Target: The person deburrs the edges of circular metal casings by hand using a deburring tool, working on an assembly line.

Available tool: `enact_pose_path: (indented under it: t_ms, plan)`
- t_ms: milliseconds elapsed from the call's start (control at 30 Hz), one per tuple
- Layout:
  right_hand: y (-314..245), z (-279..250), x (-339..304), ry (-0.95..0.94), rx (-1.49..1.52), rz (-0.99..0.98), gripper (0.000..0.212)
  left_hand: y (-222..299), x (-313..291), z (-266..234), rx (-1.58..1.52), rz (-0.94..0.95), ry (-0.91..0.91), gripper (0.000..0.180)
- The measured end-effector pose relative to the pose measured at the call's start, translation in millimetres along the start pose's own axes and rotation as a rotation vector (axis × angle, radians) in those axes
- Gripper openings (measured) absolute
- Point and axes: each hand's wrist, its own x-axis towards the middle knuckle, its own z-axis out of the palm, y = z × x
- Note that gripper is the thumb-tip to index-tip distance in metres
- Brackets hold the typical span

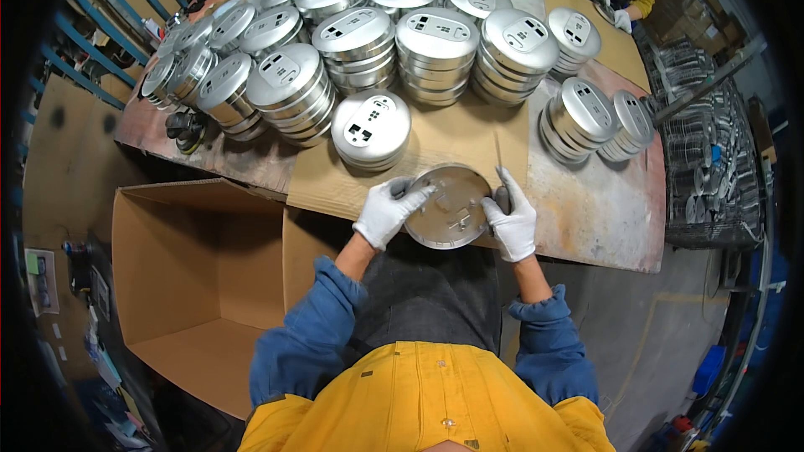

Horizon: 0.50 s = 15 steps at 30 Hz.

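Note:
Just above the table's near edge, a round metal cover [452, 188] is held with its hollow inner side up; small tabs and cut-outs show in its floor. My left hand [387, 211], in a white glove, grips its left rim, the thumb over the inside. In my gloved right hand [514, 222] is a thin hand tool with a dark handle [502, 199], its narrow tip pointing away from me; its exact kind is unclear. That hand's fingers are beside the cover's right rim. A short stack of covers [372, 130] stands just beyond my left hand.
Many stacked metal covers [435, 33] fill the far table. Two smaller stacks [586, 109] stand right. Cardboard [477, 130] covers part of the tabletop. An open carton [176, 259] is at my left. Across the table, a co-worker's gloved hands [611, 4] handle a part. A wire basket [712, 151] holds metal pieces.

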Motion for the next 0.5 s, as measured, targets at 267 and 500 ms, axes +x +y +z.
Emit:
enact_pose_path:
  t_ms: [267, 500]
  plan:
    - [-17, -17, 0, 0.131, -0.267, -0.173, 0.054, -7, 18, 16, 0.484, 0.064, 0.291, 0.040]
    - [-61, -39, -40, -0.419, -0.862, -0.106, 0.038, 5, 14, 26, 0.821, 0.109, 0.334, 0.039]
